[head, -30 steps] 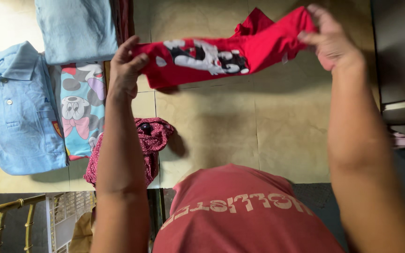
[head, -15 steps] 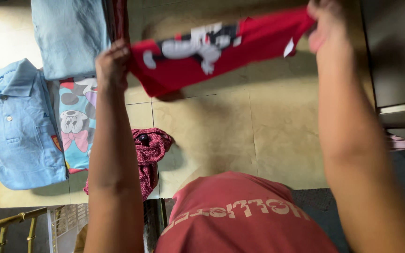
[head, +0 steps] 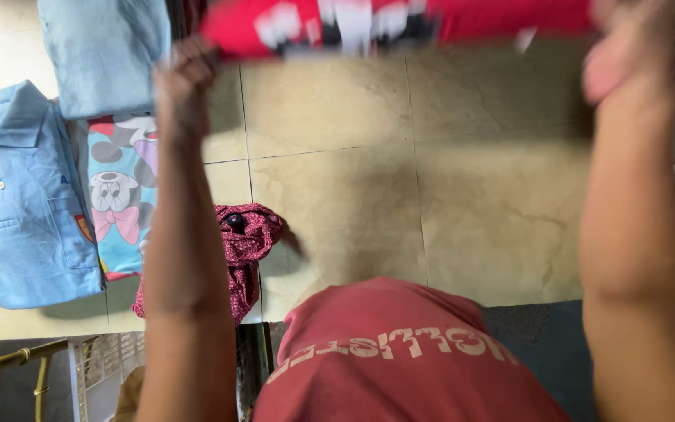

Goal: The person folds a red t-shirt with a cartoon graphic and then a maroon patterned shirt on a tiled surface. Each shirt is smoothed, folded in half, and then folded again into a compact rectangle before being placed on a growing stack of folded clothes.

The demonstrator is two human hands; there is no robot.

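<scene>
I hold a red garment with a cartoon print point(head: 369, 23) stretched out between both hands, raised to the top edge of the view and blurred. My left hand point(head: 185, 74) grips its left end, fingers closed. My right hand point(head: 626, 55) grips the right end, also blurred. Both forearms reach up across a beige tiled surface point(head: 431, 195). My red shirt point(head: 400, 359) fills the bottom centre.
Laid flat at the left are a light blue polo shirt point(head: 17, 195), a folded pale blue garment point(head: 103, 47) and a blue cartoon-print garment point(head: 123, 195). A dark red patterned cloth point(head: 244, 242) lies crumpled beside my left forearm. A yellow railing point(head: 9, 367) shows bottom left.
Both hands have lifted the red garment higher and farther away, up to the top edge of the view, spreading it wider. The laid-out clothes have not moved.
</scene>
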